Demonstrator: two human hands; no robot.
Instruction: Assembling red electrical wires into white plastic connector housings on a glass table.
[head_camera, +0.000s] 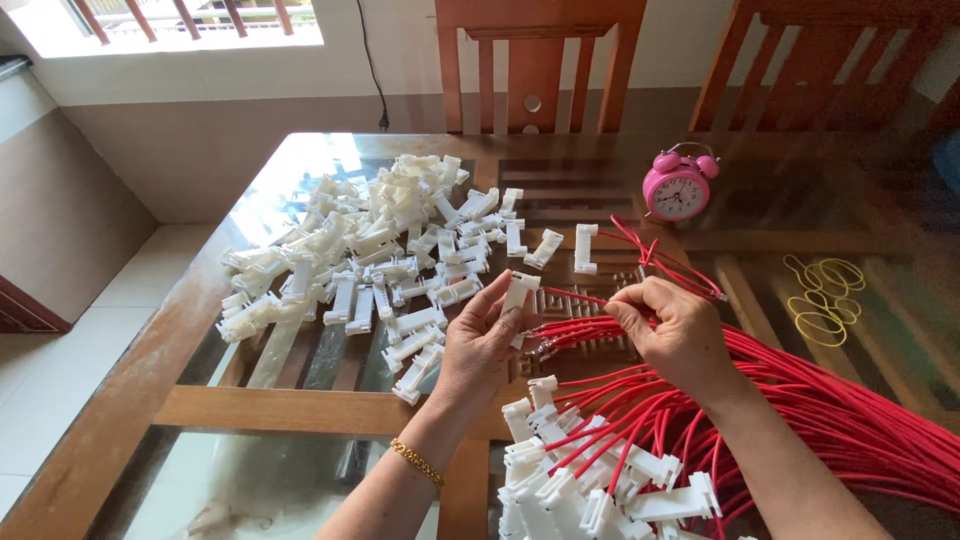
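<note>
1. At the far left, a tiled floor (60, 350) lies beside the wooden bench with a glass top (260, 410).
2. On the left half of the bench lies a big loose pile of white plastic connector housings (370, 250); some single pieces are spread toward the middle.
3. The left hand (485, 335) is raised above the bench, with the palm turned to the person. Its fingers are closed narrow on one white plastic connector housing (519, 292), which stands almost upright between thumb and fingertips. A thin gold bracelet (417, 462) sits on this wrist.
4. Between the two hands passes one thin red wire (585, 297). Its end touches the held housing, but I cannot tell if it is already inside.
5. The right hand (675, 335) is just beside the left one. Its fingers are pinched on this red wire, and the hand rests over a thick bundle of red wires (850, 420) that runs to the lower right edge.
6. Below the hands lies a heap of white housings with red wires already attached (590, 470).
7. Behind the hands, a pink round alarm clock with two bells (677, 186) stands upright on the bench.
8. At the right, some yellow rubber bands (825, 300) lie flat, well apart from the hands.
9. Two brown wooden chairs (535, 70) stand behind the bench.
</note>
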